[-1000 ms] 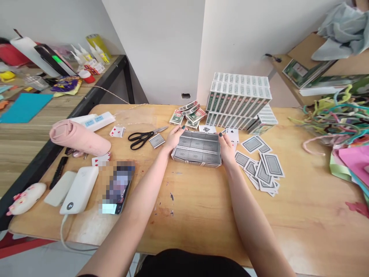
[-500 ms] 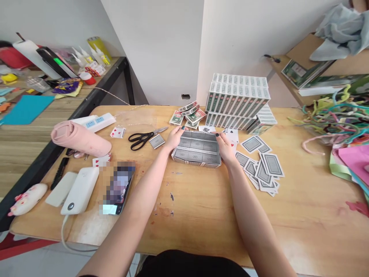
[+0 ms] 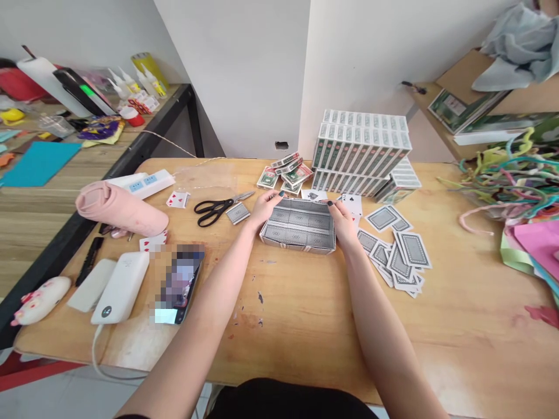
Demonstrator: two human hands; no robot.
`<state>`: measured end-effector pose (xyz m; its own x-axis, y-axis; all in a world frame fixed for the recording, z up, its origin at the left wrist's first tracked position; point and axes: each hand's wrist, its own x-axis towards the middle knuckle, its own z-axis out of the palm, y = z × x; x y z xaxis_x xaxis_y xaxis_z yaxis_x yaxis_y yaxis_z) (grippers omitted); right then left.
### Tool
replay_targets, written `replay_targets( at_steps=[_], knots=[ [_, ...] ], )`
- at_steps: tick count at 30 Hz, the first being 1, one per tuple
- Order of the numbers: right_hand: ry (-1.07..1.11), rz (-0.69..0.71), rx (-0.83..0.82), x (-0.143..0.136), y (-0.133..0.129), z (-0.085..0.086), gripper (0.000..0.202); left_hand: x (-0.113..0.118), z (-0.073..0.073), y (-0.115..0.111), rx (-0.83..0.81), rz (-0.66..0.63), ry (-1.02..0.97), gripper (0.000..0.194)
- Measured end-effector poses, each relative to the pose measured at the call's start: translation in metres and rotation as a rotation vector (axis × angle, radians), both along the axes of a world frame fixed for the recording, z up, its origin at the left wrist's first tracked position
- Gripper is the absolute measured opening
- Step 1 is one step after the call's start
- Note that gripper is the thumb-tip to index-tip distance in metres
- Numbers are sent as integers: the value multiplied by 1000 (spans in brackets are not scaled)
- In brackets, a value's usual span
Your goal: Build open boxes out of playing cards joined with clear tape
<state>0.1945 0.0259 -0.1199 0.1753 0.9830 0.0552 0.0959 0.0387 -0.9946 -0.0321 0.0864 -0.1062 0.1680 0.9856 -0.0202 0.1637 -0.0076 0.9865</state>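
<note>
Between my hands is a shallow open box made of grey-backed playing cards, resting on or just above the wooden table. My left hand grips its far left corner, thumb over the rim. At the far right corner, my right hand holds the box the same way. Most fingers of both hands are hidden behind the walls. Loose playing cards lie in a spread pile to the right. A cut card piece and black-handled scissors are left of the box.
Card decks are stacked at the back, with several card packs beside them. On the left lie a phone, a white power bank, a pink roll and a power strip. Pipe cleaners heap at the right.
My hands keep their hold on the card box, which has hardly moved. The view has shifted very slightly.
</note>
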Motion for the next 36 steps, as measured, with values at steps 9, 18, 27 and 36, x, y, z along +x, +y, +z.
replay_targets(
  at_steps=[9, 18, 27, 36],
  knots=[
    [13, -24, 11, 0, 2, -2, 39, 3, 1, 1, -6, 39, 15, 24],
    [19, -18, 2, 1, 3, 0, 36, 1, 3, 3, -26, 10, -49, 21],
    [145, -155, 3, -4, -8, 4, 40, -6, 3, -11, -52, 8, -335, 45],
    [-23, -51, -20, -3, -4, 9, 34, -2, -6, -3, -16, -48, -222, 28]
  ],
)
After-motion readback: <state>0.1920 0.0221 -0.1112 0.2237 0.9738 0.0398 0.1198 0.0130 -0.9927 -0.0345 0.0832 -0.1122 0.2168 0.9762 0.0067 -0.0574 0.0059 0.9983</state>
